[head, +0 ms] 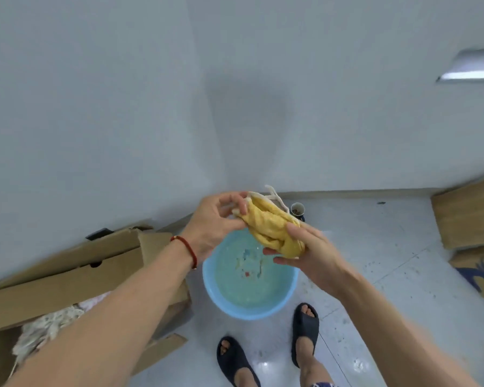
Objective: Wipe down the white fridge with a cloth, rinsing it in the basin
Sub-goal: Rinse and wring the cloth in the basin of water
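A bunched yellow cloth (268,224) with a white edge is held between both hands above the blue basin (210,286), which stands on the floor with cloudy water in it. My left hand (215,222) pinches the cloth's upper left end with thumb and fingertips. My right hand (305,252) grips its lower right end, fingers curled round the bundle. A large white surface (123,121), likely the fridge, fills the upper left of the view.
An open cardboard box (67,269) with fabric inside lies at the left, touching the basin's side. Flattened cardboard (470,216) leans at the right wall. A small cup (298,209) stands on the floor behind the cloth. My sandalled feet (305,331) stand just before the basin.
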A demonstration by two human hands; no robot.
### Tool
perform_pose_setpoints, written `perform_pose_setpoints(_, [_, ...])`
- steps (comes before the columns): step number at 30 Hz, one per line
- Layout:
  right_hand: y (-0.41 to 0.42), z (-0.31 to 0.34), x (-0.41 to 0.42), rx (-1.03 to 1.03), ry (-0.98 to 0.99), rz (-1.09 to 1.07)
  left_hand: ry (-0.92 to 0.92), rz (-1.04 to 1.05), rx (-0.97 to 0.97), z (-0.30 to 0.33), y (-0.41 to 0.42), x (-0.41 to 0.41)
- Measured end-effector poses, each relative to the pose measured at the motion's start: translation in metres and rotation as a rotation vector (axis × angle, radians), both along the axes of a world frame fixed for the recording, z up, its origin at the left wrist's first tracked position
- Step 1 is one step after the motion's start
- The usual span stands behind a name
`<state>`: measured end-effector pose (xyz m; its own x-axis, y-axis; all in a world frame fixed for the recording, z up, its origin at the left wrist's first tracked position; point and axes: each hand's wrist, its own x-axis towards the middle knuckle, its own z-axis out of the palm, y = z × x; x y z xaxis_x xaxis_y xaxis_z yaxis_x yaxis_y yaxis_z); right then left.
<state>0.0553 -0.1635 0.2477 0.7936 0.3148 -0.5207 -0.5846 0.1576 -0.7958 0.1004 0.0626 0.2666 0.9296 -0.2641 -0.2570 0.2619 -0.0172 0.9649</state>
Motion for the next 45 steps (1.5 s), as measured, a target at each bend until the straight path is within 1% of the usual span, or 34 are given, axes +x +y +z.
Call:
perform_pose_setpoints(3, [-0.005, 0.047, -0.022, 0.094, -0.030, -0.258, -0.098, -0.097, -0.145, 0.047, -0.016, -0.001])
perform_pose_setpoints(5, [-0.012, 0.072, -0.044, 0.090, -0.088, -0.406, -0.126, -0.182, -0.161, 0.069, -0.029, 0.001])
perform_pose_setpoints(7, [-0.024, 0.097, -0.068, 0.081, -0.131, -0.478, -0.130, -0.256, -0.181, 0.087, -0.047, -0.002])
perform_pose_setpoints(9, [-0.036, 0.117, -0.089, 0.056, -0.179, -0.516, -0.087, -0.319, -0.219, 0.106, -0.066, -0.007])
perform_pose_setpoints(12, [-0.056, 0.140, -0.117, -0.064, -0.265, -0.532, 0.150, -0.504, -0.399, 0.138, -0.095, -0.028])
perform_pose_setpoints(13, [-0.065, 0.148, -0.127, -0.114, -0.296, -0.521, 0.165, -0.530, -0.413, 0.148, -0.107, -0.038])
perform_pose_setpoints(14, [-0.073, 0.153, -0.132, -0.154, -0.320, -0.496, 0.106, -0.509, -0.360, 0.153, -0.116, -0.044])
perform_pose_setpoints(16, [-0.093, 0.163, -0.153, -0.194, -0.334, -0.473, -0.091, -0.477, -0.216, 0.166, -0.141, -0.064])
perform_pose_setpoints(17, [-0.103, 0.166, -0.161, -0.208, -0.338, -0.486, -0.166, -0.502, -0.179, 0.173, -0.154, -0.072])
perform_pose_setpoints(19, [-0.127, 0.175, -0.186, -0.289, -0.392, -0.578, -0.272, -0.640, -0.113, 0.187, -0.187, -0.092])
perform_pose_setpoints(23, [-0.184, 0.195, -0.242, -0.612, -0.596, -0.660, -0.519, -0.849, 0.131, 0.213, -0.261, -0.136])
perform_pose_setpoints(25, [-0.217, 0.202, -0.270, -0.803, -0.685, -0.755, -0.658, -0.902, 0.242, 0.219, -0.297, -0.159])
perform_pose_setpoints(26, [-0.235, 0.204, -0.284, -0.858, -0.693, -0.805, -0.736, -0.902, 0.302, 0.219, -0.314, -0.170])
perform_pose_setpoints(28, [-0.269, 0.210, -0.318, -0.879, -0.666, -0.864, -0.904, -0.897, 0.421, 0.221, -0.346, -0.191])
perform_pose_setpoints(30, [-0.296, 0.217, -0.347, -0.830, -0.642, -0.852, -1.014, -0.894, 0.468, 0.226, -0.369, -0.211])
perform_pose_setpoints(31, [-0.309, 0.221, -0.361, -0.814, -0.629, -0.852, -1.027, -0.903, 0.459, 0.229, -0.382, -0.221])
perform_pose_setpoints(33, [-0.329, 0.235, -0.383, -0.791, -0.605, -0.860, -0.961, -0.891, 0.373, 0.237, -0.403, -0.237])
perform_pose_setpoints(35, [-0.344, 0.250, -0.401, -0.769, -0.596, -0.892, -0.797, -0.865, 0.218, 0.244, -0.425, -0.251])
perform_pose_setpoints(37, [-0.356, 0.260, -0.423, -0.731, -0.571, -0.920, -0.633, -0.884, 0.070, 0.251, -0.450, -0.269])
perform_pose_setpoints(39, [-0.366, 0.265, -0.446, -0.635, -0.505, -0.836, -0.558, -0.946, -0.028, 0.258, -0.473, -0.287])
perform_pose_setpoints(40, [-0.370, 0.268, -0.460, -0.627, -0.482, -0.790, -0.570, -1.004, -0.040, 0.261, -0.487, -0.296])
perform_pose_setpoints(41, [-0.373, 0.269, -0.469, -0.634, -0.474, -0.765, -0.620, -1.050, -0.005, 0.262, -0.495, -0.300])
perform_pose_setpoints(42, [-0.376, 0.272, -0.480, -0.654, -0.477, -0.805, -0.688, -1.119, 0.040, 0.265, -0.503, -0.304])
perform_pose_setpoints(43, [-0.379, 0.276, -0.493, -0.686, -0.483, -0.892, -0.736, -1.200, 0.072, 0.268, -0.514, -0.307])
perform_pose_setpoints(45, [-0.383, 0.283, -0.514, -0.750, -0.481, -1.042, -0.691, -1.333, 0.082, 0.274, -0.532, -0.312])
